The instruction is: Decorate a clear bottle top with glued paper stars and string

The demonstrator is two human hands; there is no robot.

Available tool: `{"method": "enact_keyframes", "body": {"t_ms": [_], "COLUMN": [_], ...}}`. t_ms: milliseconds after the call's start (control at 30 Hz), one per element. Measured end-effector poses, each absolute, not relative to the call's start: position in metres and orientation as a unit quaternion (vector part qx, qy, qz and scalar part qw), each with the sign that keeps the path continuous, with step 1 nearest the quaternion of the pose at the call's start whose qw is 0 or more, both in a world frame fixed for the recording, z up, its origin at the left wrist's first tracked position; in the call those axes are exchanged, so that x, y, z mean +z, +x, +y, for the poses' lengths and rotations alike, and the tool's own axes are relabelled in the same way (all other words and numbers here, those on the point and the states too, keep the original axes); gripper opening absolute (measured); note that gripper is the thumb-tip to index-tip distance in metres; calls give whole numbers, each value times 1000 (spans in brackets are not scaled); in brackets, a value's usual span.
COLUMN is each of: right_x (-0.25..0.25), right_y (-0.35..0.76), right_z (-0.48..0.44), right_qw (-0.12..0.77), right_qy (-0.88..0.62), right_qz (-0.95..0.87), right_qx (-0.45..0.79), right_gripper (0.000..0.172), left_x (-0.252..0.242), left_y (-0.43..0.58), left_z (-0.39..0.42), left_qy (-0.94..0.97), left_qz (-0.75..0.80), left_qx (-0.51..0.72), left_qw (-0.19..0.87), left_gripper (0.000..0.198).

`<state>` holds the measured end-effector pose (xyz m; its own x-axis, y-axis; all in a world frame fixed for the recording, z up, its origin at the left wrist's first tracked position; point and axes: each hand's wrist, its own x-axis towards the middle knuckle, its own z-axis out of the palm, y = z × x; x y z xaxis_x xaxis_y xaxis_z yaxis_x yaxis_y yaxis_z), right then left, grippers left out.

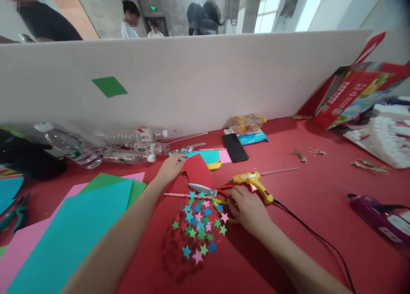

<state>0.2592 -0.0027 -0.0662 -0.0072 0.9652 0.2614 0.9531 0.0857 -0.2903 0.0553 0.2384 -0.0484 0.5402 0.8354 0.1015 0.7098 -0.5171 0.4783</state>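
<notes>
Left hand (pixel 173 169): its fingers are closed on the upper left edge of the red paper (pixel 201 172).
Right hand (pixel 248 208): it is curled around the handles of the scissors (pixel 201 189); how the fingers sit in the loops is partly hidden, so one cannot tell this.
Red paper: it is in front of the person, between the two hands, just beyond the star-covered clear piece (pixel 201 233).
Scissor blades: they point to the left, near the lower edge of the paper; whether they touch it is not clear.
Good cutting: if a cut is intended, it seems better that the left hand turns the paper while the right hand keeps the blades steady, with the left fingertips away from their line.
Red on red: the table (pixel 320 191) has almost the same colour as the paper, so lifting the edge slightly would probably help the eye.
Star-covered piece: it lies directly below the blades, and a low right wrist could brush the stars.
Glue gun (pixel 251 179): it lies just beyond the right hand (if it is hot, one cannot see), so the knuckles should avoid its nozzle.
</notes>
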Motion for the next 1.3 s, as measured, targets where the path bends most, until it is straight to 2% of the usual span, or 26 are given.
{"method": "enact_keyframes", "body": {"t_ms": [233,367,533,633,767,933,1000,1100,1200,1300], "right_x": [-69,-70,-71,-69,-57,-3,28,68,83,76], "right_y": [259,259,259,263,276,269,253,227,209,202], "right_z": [-1,1,2,1,3,-1,-5,-11,-10,-2], "right_qw": [241,255,276,307,368,438,451,484,473,481], "right_qy": [-650,-645,-639,-642,-647,-629,-601,-515,-494,-501], "right_qz": [-720,-720,-716,-701,-664,-632,-644,-661,-677,-667], "right_qx": [19,23,41,54,70,113,146,253,271,271], "right_gripper": [17,20,21,18,13,14,13,16,25,20], "left_x": [-57,-54,-25,2,31,40,41,44,46,47], "left_y": [103,109,101,84,55,34,33,37,40,41], "left_z": [271,270,261,243,190,113,92,71,61,56], "left_qy": [837,821,775,729,669,597,499,457,486,525], "left_qz": [510,528,548,544,479,419,368,345,321,304], "left_qx": [177,190,247,293,331,331,334,355,367,350], "left_qw": [85,100,195,295,462,599,710,739,726,713], "left_gripper": [35,35,32,28,41,37,30,23,21,25]}}
